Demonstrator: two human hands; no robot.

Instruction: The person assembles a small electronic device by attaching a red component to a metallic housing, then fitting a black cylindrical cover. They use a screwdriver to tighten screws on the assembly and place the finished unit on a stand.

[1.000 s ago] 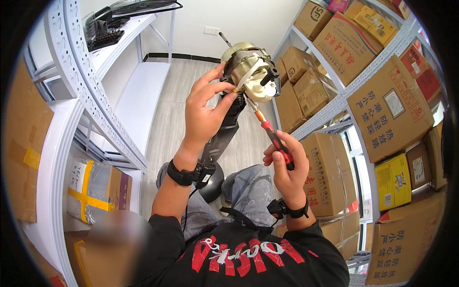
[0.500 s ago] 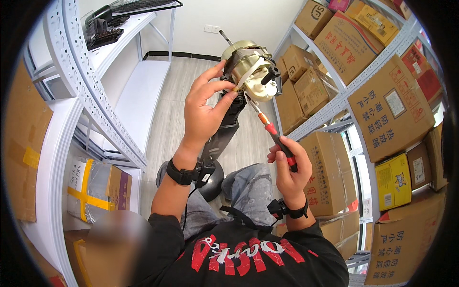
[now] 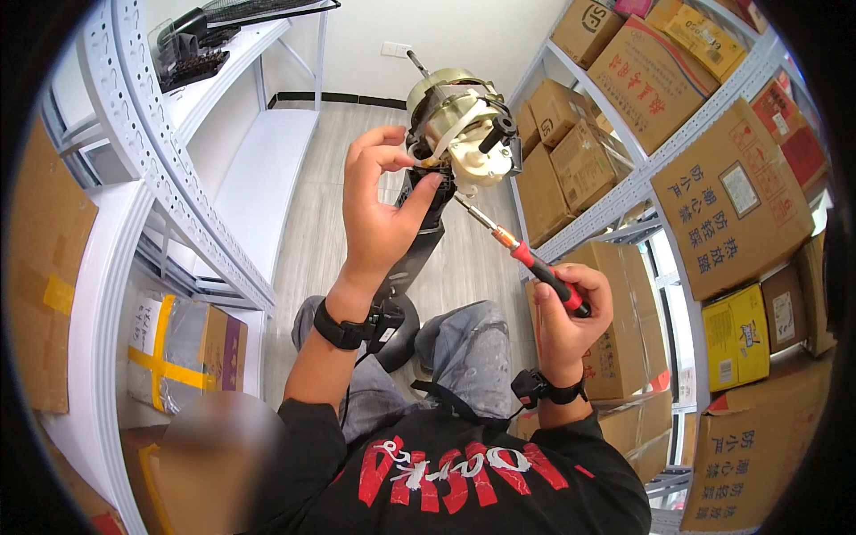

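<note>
A fan motor [image 3: 443, 93] with a cream gearbox [image 3: 482, 153] sits atop a black stand [image 3: 413, 259] in front of me. From its casing a white wire sleeve [image 3: 455, 130] bends down to the lower left. There my left hand [image 3: 379, 201] has its thumb and fingertips closed about the sleeve's end, beside the stand's black neck; the fingers partly hide the grip. My right hand [image 3: 575, 316] is wrapped round the handle of a red and black screwdriver [image 3: 541, 270]. The screwdriver's shaft slants up left, and its tip reaches the neck just below the gearbox.
White metal shelving [image 3: 254, 192] stands on the left, with a fan grille [image 3: 259, 11] and black parts on top. Racks on the right hold several cardboard boxes [image 3: 655, 85] and a yellow box [image 3: 736, 337]. A round black base [image 3: 392, 334] is between my legs.
My left hand has shifted slightly left and down, with the sleeve's end. My right hand has moved right with the screwdriver, which now slants more. The motor has turned a little.
</note>
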